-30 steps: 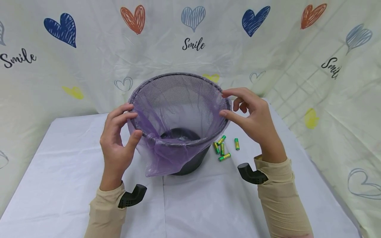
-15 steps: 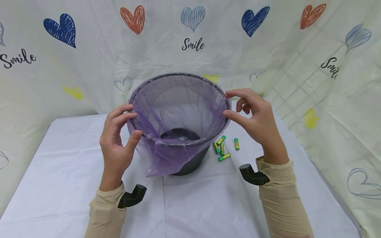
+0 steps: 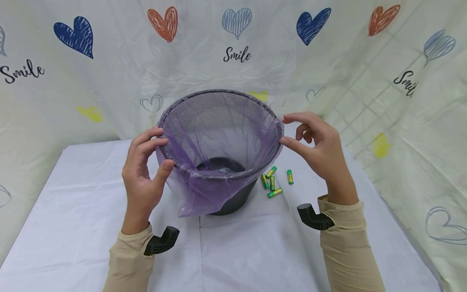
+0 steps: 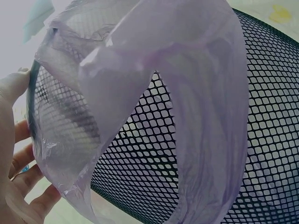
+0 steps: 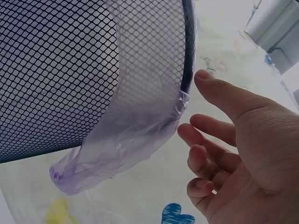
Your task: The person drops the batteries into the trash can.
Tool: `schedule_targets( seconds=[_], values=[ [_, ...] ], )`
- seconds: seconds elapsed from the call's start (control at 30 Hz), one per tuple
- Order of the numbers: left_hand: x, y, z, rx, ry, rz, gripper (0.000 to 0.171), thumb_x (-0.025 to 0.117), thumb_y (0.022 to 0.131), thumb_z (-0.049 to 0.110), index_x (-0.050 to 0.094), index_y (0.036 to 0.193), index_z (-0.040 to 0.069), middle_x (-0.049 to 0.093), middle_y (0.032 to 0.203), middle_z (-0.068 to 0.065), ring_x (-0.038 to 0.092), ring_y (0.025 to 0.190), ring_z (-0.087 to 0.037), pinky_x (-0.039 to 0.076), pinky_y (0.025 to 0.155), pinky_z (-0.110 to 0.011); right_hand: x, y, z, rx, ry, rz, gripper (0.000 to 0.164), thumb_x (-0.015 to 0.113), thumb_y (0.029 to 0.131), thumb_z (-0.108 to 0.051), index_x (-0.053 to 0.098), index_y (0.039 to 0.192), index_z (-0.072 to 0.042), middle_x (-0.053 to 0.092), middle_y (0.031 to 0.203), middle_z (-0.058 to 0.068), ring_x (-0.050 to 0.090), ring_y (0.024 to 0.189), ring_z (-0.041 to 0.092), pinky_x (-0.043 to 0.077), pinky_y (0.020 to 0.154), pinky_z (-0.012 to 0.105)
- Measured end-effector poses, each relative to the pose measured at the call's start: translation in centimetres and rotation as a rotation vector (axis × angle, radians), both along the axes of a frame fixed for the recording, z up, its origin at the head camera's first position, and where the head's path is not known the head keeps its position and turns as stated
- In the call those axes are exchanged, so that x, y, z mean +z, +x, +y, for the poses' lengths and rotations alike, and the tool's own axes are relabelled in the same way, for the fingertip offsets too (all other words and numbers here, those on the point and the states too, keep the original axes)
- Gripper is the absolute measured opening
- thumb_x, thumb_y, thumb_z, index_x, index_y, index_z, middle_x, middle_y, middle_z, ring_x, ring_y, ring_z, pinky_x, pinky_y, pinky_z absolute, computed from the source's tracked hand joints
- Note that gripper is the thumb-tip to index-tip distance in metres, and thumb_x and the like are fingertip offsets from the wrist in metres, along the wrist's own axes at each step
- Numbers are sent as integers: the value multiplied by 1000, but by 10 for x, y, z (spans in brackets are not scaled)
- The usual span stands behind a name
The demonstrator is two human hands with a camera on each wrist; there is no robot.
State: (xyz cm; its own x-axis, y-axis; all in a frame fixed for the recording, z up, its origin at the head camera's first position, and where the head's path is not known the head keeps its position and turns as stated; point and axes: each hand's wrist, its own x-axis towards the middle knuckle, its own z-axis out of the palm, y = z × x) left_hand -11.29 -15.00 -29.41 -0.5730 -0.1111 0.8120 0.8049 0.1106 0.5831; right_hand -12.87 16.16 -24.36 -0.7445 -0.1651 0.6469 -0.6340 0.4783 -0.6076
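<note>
A black mesh trash can (image 3: 237, 198) stands on the white-covered table, its rim lined with a thin purple trash bag (image 3: 204, 194). Part of the bag hangs over the front of the rim. At the left side my left hand (image 3: 142, 174) holds the bagged rim, fingers over the edge and thumb lower down. My right hand (image 3: 317, 146) is just off the right side of the rim, thumb and index finger apart and the other fingers loosely curled. In the right wrist view a small gap separates its fingertips from the purple bag (image 5: 131, 135), and nothing is in that hand.
Several green and yellow batteries (image 3: 272, 183) lie on the table right of the can, one battery (image 3: 290, 177) a little apart. Behind the table hangs a white curtain (image 3: 197, 52) printed with hearts. A black wrist device (image 3: 313, 217) sits on each sleeve.
My right hand has drawn away from the rim, moving right and slightly down. The left hand, the can and the batteries keep their places.
</note>
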Motion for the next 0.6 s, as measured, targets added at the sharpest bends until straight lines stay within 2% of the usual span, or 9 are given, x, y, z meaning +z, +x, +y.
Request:
schedule_targets(
  seconds=[0.13,0.3,0.5,0.6],
  values=[
    [-7,-4,-3,-9,4,1,45,69,81,23,57,101,-16,52,118,-28,45,120,-37,44,99,-32,-5,0,3,-9,-19,-16,36,72,70,6,64,105,0,63,94,-4,45,67,8,34,60,19],
    [-14,-9,-7,-11,2,0,45,70,81,23,58,102,-15,52,119,-27,44,121,-37,43,100,-33,-9,0,8,-4,-43,-57,36,70,72,8,63,106,1,62,95,-9,46,67,9,35,60,20],
    [-4,-3,-2,-3,-8,-2,48,68,82,25,56,101,-17,51,118,-28,45,120,-37,43,100,-33,-14,-3,14,12,-80,-91,35,67,72,11,62,106,5,61,96,-14,46,68,10,35,60,21],
    [0,0,0,4,-9,-4,51,67,83,27,54,100,-19,52,118,-28,45,120,-37,43,100,-31,-18,-6,17,17,-84,-102,36,68,72,10,62,107,5,62,95,-13,46,68,10,34,59,22]
  ],
)
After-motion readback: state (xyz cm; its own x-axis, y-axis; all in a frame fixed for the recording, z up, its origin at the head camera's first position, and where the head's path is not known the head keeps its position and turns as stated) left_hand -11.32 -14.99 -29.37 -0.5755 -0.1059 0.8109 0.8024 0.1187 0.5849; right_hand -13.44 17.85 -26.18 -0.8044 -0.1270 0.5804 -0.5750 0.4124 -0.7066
